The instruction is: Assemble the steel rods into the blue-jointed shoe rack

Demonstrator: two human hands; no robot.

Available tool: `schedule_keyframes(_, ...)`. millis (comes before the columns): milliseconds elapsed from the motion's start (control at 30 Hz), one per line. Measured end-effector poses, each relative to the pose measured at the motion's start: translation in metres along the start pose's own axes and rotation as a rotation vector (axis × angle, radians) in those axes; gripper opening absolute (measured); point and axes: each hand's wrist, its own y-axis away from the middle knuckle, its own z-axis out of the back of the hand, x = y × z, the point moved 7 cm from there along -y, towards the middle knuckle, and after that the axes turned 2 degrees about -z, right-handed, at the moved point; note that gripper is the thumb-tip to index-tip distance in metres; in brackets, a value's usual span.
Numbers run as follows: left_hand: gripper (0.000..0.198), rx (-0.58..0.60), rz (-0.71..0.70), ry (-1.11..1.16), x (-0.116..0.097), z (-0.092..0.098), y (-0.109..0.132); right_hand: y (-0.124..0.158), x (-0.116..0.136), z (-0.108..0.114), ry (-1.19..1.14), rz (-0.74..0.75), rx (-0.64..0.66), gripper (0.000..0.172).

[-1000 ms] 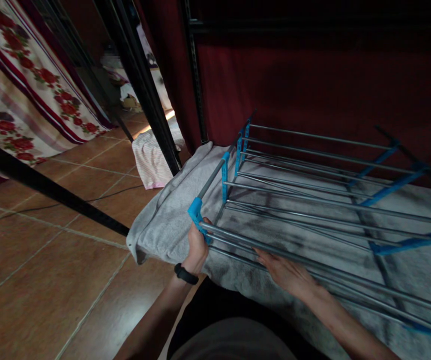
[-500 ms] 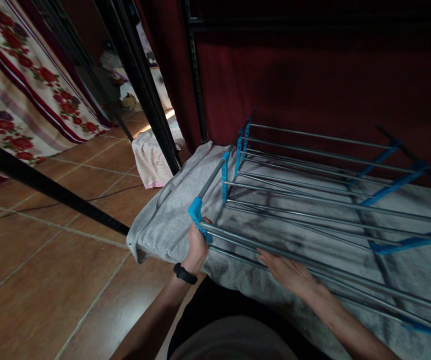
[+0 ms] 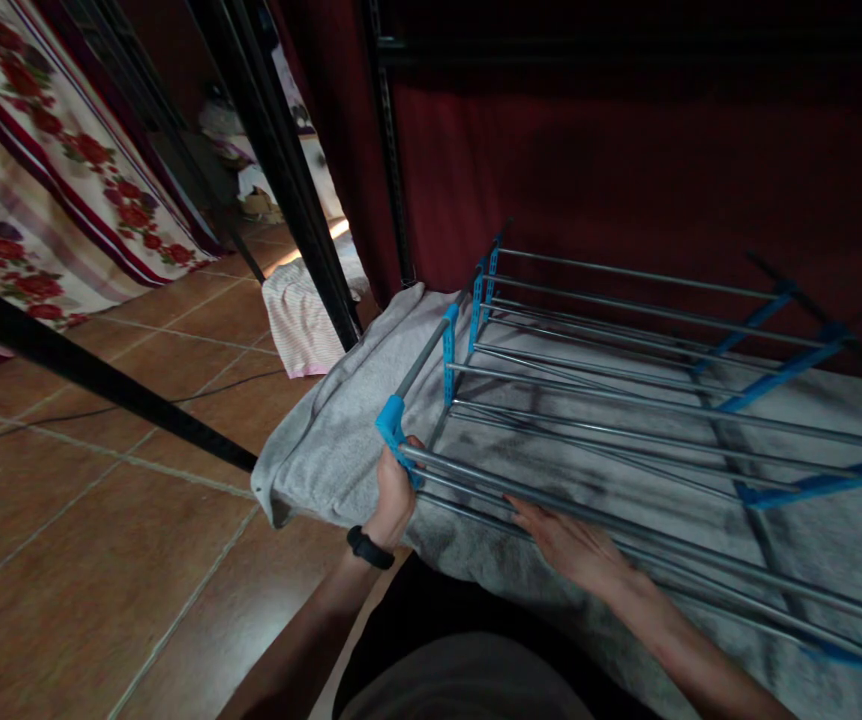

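A shoe rack (image 3: 596,403) of thin metal rods and blue plastic joints lies on a grey blanket. My left hand (image 3: 395,492), with a black band at the wrist, is closed around a blue plastic bracket (image 3: 393,425) at the rack's near left corner. Some of its fingers are hidden behind the bracket. To the right, my right hand (image 3: 570,540) lies along the near metal rods (image 3: 476,478). Its fingers are stretched out toward the left, with the tips touching a rod. The thumb of this hand does not show.
The grey blanket (image 3: 326,450) covers a raised surface beside a dark red curtain (image 3: 626,170). Black metal posts (image 3: 288,180) rise at the left, one slanting low (image 3: 101,375). A cable (image 3: 213,390) crosses the tiled floor (image 3: 63,540). A striped cloth (image 3: 300,315) hangs behind.
My right hand has shifted very slightly left along the rods. My left hand stays on the bracket, and the rack has barely moved.
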Motion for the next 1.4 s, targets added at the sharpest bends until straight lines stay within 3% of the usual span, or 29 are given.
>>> schedule_keyframes(167, 0.055, 0.076, 0.003, -0.001, 0.002, -0.004, 0.0, 0.0, 0.004, 0.003, 0.042, 0.007, -0.011, 0.046)
schedule_keyframes(467, 0.056, 0.051, 0.001, -0.006, 0.002, -0.005, 0.003, -0.002, 0.0, -0.001, 0.036, 0.038, -0.05, 0.045)
schedule_keyframes(733, 0.06, 0.109, 0.002, -0.033, -0.002, -0.009, 0.002, -0.005, -0.002, -0.001, 0.045, -0.024, -0.015, 0.047)
schedule_keyframes(833, 0.055, 0.13, 0.005, -0.049, -0.003, -0.008, 0.001, 0.0, 0.0, -0.002, 0.09, -0.018, -0.075, 0.048)
schedule_keyframes(967, 0.046, 0.071, -0.085, -0.108, -0.005, 0.005, 0.004, 0.022, 0.024, -0.013, 0.15, 0.175, -0.274, 0.047)
schedule_keyframes(1067, 0.028, 0.044, -0.179, -0.192, -0.008, 0.017, 0.011, 0.029, 0.042, -0.037, 0.144, 0.302, -0.319, 0.052)
schedule_keyframes(1300, 0.011, 0.173, -0.217, -0.33, -0.008, 0.042, 0.021, -0.022, 0.034, -0.068, 0.135, 0.047, -0.22, 0.046)
schedule_keyframes(1400, 0.025, 0.331, -0.206, -0.453, 0.002, 0.043, 0.019, -0.031, 0.034, -0.068, 0.146, 0.03, -0.169, 0.054)
